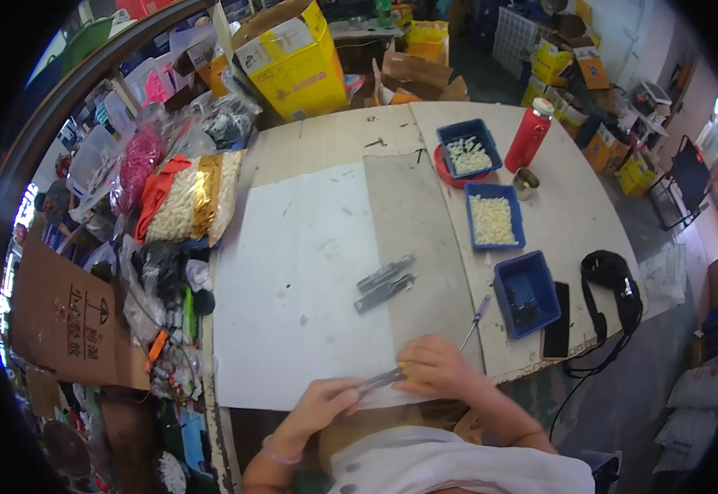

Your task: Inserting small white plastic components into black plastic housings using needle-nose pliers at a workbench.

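Note:
Near the front edge of the table, my left hand (330,402) is closed around one end of a slim grey part (382,379). My right hand (434,366) grips its other end, with the fingers curled over it; a speck of yellow shows at the fingertips, too small to name. The part's exact kind is hidden by my fingers. Farther up the white sheet lie several similar long grey parts (385,284), side by side and slanted. Just beyond my right hand, a screwdriver (476,321) with a thin metal shaft rests on the table.
To the right stand blue trays (520,216) of small white pieces, a blue bin (546,288) with black bits, a red bottle (530,136) and a small metal cup (526,184). A black phone-like slab (556,323) and corded black pouch (618,288) lie beyond. Bagged goods (190,198) crowd the left edge.

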Action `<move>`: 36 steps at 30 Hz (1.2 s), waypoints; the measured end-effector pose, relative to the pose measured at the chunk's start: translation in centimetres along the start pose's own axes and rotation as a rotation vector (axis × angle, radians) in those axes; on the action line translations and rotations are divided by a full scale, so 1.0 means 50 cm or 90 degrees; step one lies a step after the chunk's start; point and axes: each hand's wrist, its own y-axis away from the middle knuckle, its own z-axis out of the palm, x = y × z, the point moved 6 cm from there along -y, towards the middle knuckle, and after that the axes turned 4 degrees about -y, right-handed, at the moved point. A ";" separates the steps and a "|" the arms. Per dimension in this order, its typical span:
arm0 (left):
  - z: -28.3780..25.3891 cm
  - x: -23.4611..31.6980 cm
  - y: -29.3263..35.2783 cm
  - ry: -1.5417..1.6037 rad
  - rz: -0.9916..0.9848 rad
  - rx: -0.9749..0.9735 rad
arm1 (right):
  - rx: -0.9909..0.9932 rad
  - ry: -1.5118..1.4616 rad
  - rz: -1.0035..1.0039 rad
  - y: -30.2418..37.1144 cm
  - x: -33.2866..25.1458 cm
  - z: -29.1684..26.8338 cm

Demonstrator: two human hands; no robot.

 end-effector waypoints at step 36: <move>0.055 0.150 -0.245 -0.682 0.538 0.394 | 0.211 0.012 0.513 0.072 0.125 -0.035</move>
